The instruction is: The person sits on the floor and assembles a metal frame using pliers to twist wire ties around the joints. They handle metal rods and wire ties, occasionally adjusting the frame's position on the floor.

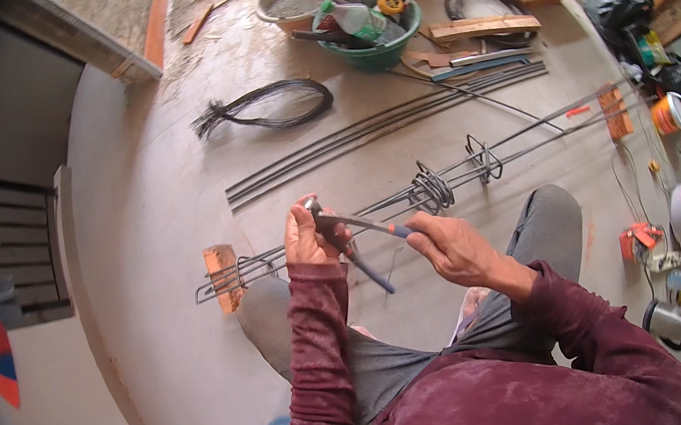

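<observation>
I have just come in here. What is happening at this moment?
A person holds pincers: the left hand is around the head end and the right hand grips one handle. The handles stand apart. In front, steel rods with bent metal loops on them rest across two bricks.

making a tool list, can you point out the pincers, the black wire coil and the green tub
Pincers (357, 222): head view, on the upper handle
Black wire coil (220, 114): head view, on its bunched ends
Green tub (380, 58): head view, on its near wall
</observation>
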{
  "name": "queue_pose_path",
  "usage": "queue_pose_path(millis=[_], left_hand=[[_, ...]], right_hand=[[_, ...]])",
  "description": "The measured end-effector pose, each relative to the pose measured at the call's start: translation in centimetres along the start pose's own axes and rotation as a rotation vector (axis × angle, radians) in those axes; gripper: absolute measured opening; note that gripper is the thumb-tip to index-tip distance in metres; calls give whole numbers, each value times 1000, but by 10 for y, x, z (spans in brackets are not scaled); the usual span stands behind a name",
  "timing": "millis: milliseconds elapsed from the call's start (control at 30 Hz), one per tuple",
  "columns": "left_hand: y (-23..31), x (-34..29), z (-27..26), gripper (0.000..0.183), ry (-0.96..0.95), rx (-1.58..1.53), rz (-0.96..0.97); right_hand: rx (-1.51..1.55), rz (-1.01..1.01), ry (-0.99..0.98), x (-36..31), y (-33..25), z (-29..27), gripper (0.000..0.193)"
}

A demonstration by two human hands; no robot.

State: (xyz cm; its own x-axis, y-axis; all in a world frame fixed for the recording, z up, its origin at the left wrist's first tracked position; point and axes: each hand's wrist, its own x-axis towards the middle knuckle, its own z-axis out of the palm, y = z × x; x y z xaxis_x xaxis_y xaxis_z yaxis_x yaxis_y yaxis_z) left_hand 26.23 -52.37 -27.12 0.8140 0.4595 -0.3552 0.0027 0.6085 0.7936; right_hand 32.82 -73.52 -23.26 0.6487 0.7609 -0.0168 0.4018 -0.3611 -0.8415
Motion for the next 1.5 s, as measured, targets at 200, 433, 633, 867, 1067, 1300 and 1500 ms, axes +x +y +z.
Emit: queue_pose_path(millis=[200,433,633,867,1067,1300,1500], left_hand=[[3,-55,32,67,-22,375,536],[59,-109,61,46,-34,221,400],[76,-176,64,77,-217,231,399],[74,-215,42,85,-779,557,-378],[51,-192,36,37,-1122,1127,-215],[23,-181,22,46,-1037,515,-683],[40,-190,33,38,-1073,766,-370]], right_hand=[[42,-134,-249,-18,-3,-31,20],[715,3,-761,4,-20,-52,29],[99,-575,-451,0,-47,-79,18],[-90,-648,-620,-64,-42,-93,18],[-293,-742,-536,-72,-54,-91,18],[-372,-445,-732,-83,-65,-90,20],[-429,-479,-668,-88,-67,-86,22]])
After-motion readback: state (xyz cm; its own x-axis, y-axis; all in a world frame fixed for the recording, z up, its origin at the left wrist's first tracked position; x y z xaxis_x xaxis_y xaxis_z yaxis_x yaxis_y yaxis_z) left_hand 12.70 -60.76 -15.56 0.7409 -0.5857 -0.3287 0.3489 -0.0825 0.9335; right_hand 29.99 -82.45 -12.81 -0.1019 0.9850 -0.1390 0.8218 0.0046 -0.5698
